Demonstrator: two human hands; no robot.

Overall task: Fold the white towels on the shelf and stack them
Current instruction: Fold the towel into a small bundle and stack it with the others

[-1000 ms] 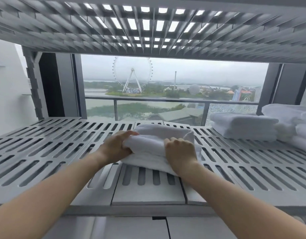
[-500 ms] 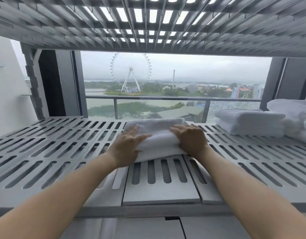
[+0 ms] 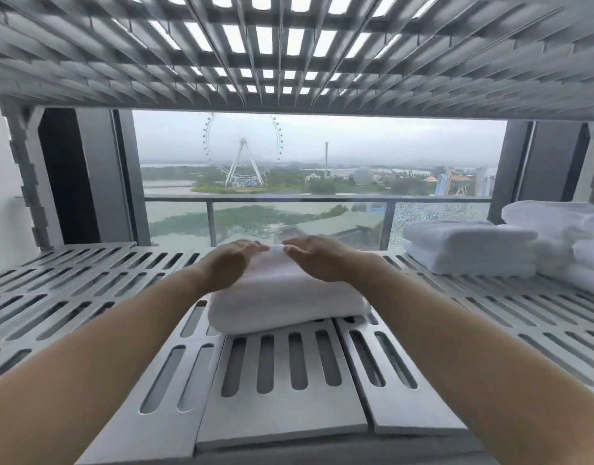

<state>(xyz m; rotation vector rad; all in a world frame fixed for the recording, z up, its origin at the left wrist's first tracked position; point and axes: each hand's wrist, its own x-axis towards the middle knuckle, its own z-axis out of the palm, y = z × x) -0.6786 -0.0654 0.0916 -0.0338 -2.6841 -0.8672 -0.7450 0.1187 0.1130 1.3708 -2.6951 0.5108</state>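
Observation:
A folded white towel (image 3: 282, 303) lies in the middle of the grey slotted shelf (image 3: 282, 367). My left hand (image 3: 228, 263) rests flat on its far left top, fingers stretched toward the back. My right hand (image 3: 319, 260) lies flat on its far right top, fingertips almost meeting the left ones. Neither hand grips the cloth. At the right back, two folded white towels (image 3: 466, 250) sit stacked, and beside them is a looser pile of white towels (image 3: 570, 239).
A second slotted shelf (image 3: 288, 48) hangs close overhead. Dark posts (image 3: 24, 182) stand at the back corners. Behind the shelf is a window with a railing. Bare slotted shelf surface (image 3: 74, 286) stretches to the left.
The hands let go of the towel's sides and slid forward over its top to the far edge, fingers now flat. The towel lies flatter and squarer.

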